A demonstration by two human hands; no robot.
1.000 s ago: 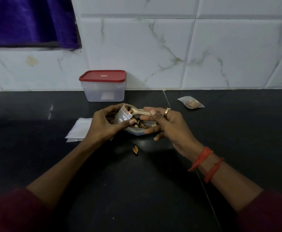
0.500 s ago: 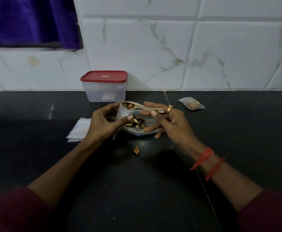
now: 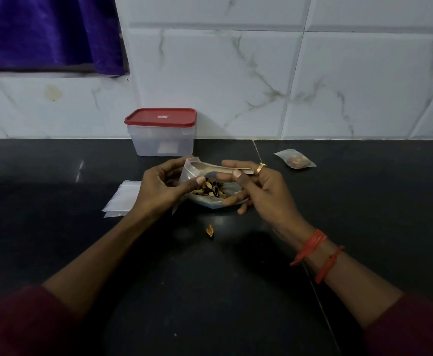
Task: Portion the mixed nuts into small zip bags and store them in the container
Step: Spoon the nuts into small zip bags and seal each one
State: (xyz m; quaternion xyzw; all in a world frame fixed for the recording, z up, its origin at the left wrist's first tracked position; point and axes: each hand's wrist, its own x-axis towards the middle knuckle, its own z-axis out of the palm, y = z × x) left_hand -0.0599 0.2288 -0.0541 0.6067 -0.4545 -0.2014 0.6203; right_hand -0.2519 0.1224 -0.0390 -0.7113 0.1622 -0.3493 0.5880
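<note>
Half a second before, a brown nut sat in the bowl of the spoon (image 3: 211, 168); now that bowl looked pale and bare, lying level in the mouth of the small zip bag (image 3: 188, 173). Both hands had kept their holds. In front of the container (image 3: 162, 140), the left hand (image 3: 159, 191) pinched the bag's thin, cloudy film between thumb and curled fingers. The right hand (image 3: 266, 194) gripped the flat, light spoon handle between thumb and forefinger.

Under them the mixed nuts (image 3: 210, 190) lay heaped in a wider open bag (image 3: 232, 188) on the glossy black table (image 3: 210, 291). The container was boxy translucent plastic with a red lid (image 3: 160, 116). Right of it lay a filled bag (image 3: 296, 160); whether it was sealed could not be told. In front and left of it sat a stack of flat empty bags (image 3: 121, 199), partly hidden by the left hand. A stray nut (image 3: 209, 230) lay further out, nearer the person. The small bag's contents were hidden behind the film and the left thumb.
</note>
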